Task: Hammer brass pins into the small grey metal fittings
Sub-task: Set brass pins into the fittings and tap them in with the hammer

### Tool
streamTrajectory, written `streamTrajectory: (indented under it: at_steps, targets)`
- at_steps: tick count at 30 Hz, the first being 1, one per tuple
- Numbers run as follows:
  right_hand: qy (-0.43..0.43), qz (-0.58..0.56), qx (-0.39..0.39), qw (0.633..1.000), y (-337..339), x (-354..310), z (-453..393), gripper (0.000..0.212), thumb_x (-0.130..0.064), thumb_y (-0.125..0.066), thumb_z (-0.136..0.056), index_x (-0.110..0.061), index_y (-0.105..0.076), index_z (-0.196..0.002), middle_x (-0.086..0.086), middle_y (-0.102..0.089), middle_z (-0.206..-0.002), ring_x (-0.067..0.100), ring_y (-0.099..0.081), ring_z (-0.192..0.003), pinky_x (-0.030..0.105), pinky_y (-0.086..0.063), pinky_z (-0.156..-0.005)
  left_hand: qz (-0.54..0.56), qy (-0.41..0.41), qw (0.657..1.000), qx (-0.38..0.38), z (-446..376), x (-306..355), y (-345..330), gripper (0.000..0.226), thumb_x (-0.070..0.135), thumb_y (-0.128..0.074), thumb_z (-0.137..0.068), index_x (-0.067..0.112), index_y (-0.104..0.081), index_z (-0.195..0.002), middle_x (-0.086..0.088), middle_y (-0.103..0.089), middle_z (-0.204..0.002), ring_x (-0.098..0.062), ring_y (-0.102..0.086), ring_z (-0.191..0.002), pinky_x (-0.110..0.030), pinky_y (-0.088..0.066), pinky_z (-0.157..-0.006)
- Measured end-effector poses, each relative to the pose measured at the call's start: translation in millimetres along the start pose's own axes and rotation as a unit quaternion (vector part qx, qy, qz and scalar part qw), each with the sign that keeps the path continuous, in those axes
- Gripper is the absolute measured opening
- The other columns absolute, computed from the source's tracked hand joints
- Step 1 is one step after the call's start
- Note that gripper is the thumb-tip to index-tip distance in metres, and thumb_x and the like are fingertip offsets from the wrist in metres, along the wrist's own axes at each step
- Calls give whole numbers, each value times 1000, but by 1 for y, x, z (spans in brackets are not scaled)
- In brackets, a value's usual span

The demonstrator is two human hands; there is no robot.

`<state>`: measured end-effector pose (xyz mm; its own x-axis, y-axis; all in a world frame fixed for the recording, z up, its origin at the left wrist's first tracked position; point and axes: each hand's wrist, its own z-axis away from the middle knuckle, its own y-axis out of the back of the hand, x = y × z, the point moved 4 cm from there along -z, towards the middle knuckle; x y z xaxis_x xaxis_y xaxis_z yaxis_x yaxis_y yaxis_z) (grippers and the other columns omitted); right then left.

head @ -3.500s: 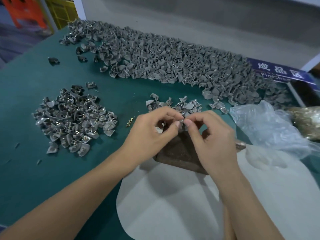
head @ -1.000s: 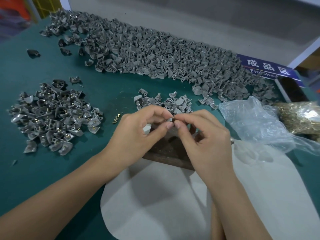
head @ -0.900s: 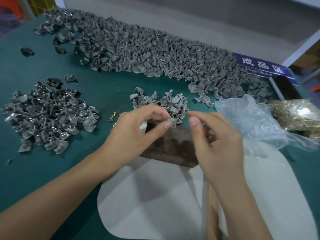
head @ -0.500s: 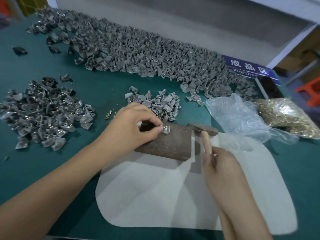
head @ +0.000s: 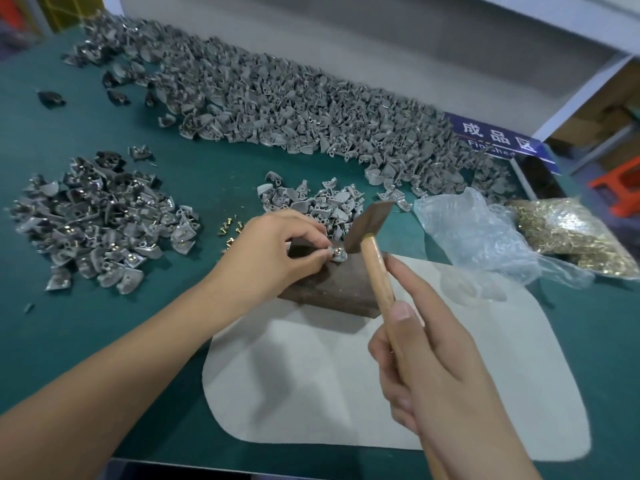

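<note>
Head view: left grip (head: 277, 251) pinches a fitting (head: 336, 253); right grip (head: 426, 368) clasps the hammer (head: 375, 268).

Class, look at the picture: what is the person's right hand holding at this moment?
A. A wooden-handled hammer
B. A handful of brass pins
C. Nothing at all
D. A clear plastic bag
A: the right hand grips the wooden handle of the hammer, whose head hangs above the fitting that the left hand pinches on the dark block.
</note>
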<state>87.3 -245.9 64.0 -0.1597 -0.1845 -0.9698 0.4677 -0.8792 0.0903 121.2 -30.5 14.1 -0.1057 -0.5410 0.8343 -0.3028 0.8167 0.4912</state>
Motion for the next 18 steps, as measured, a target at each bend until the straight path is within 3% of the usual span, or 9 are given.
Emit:
streamTrajectory:
  at_steps: [3,8,12,15,18]
  targets:
    - [26,4,10,1000,-5,-4,-2,42,-51,-47,-95,-67,-55,-132,0,-48,-67,13,-28,-47,18,-27,-44,12,1,1000,-6,0,0,0,5,22,-82,-85,27,-81,-86,15,-71,-104,1,-66,-100,-16,-50,-91]
    - [-14,6,-6,1000,-6,6,-11,40,-37,-44,-108,-69,-57,-129,0,-47,-66,12,-28,-45,18,-25,-44,39,6,999,-1,2,0,-1,13,13,-83,-84,26,-79,-84,10,-68,-104,-4,-66,-96,-20,-52,-89]
    - [36,6,6,999,-6,4,-9,41,-47,-49,-98,-65,-57,-133,2,-44,-67,14,-26,-45,19,-25,-45,30,2,1000,0,1,1,1,7,18,-83,-84,24,-80,-82,12,-68,-102,-4,-65,-99,-25,-51,-91]
    - [20,20,-11,1000,-7,11,-11,40,-40,-45,-106,-67,-56,-133,3,-45,-68,13,-27,-45,19,-26,-45,30,-7,999,-8,1,1,1,7,14,-82,-85,20,-80,-82,7,-70,-102,-4,-65,-103,-29,-51,-93]
    - [16,19,-3,1000,-5,13,-11,43,-33,-45,-109,-66,-57,-132,1,-46,-67,13,-28,-44,18,-27,-44,25,-15,1000,-3,1,1,1,6,13,-81,-85,18,-81,-81,6,-72,-102,4,-64,-103,-20,-49,-92]
